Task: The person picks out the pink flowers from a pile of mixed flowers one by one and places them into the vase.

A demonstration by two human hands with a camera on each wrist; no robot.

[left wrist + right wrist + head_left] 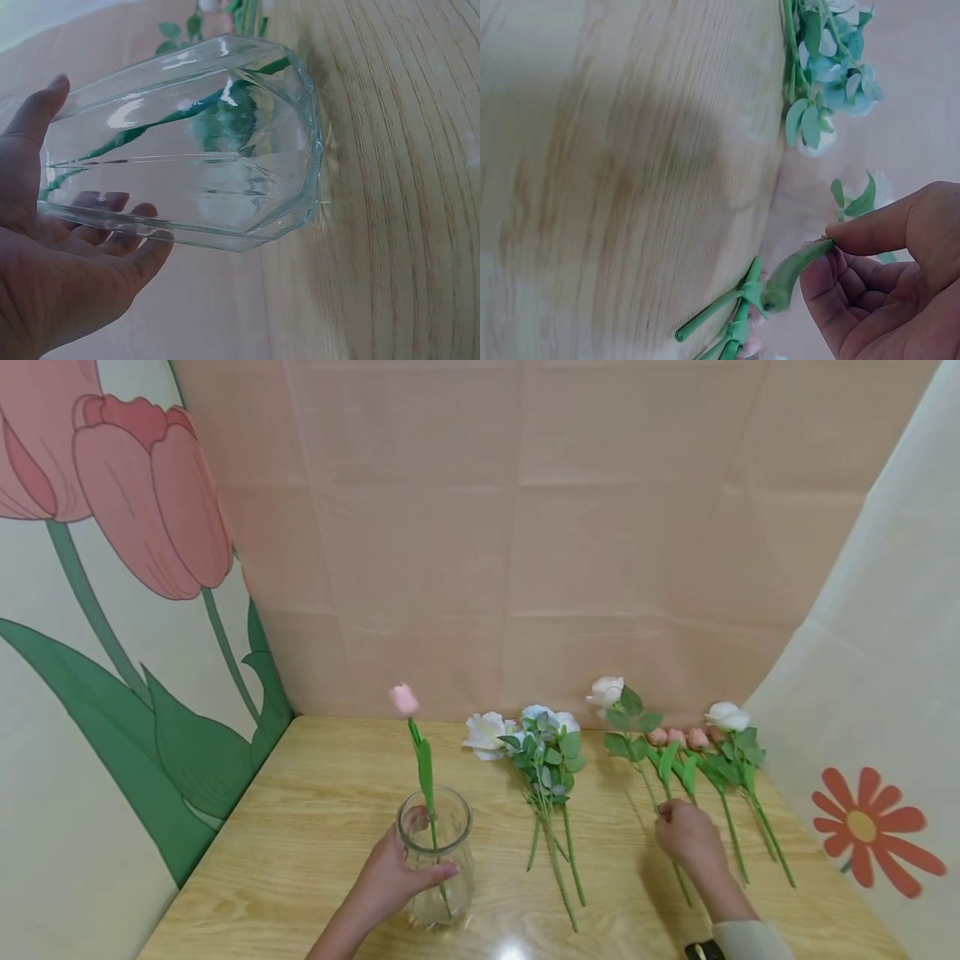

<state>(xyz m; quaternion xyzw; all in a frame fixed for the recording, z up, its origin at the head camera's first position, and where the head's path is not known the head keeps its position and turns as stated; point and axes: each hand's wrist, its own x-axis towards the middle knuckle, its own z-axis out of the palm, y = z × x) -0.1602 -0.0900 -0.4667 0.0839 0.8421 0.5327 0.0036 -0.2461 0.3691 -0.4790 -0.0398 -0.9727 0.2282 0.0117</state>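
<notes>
A clear glass vase [442, 897] stands at the front of the table, and my left hand [390, 878] grips its side, thumb in front and fingers around the far side. Inside it leans one pink tulip [404, 701], its bloom well above the rim. In the left wrist view, the green stem [135, 133] runs slantwise through the faceted glass. On the right, my right hand [692, 842] pinches a white rose [606, 691] by its stem, the bloom pointing away from me. The right wrist view has the cut stem end [780, 289] jutting out from between thumb and fingers.
Mid-table lies a bunch of white and pale blue flowers [543, 752] with long stems. Several pink tulips [676, 737] and another white rose [727, 717] lie along the right. A pink cloth backdrop [517, 543] hangs behind the wooden table [315, 810]; printed panels flank it.
</notes>
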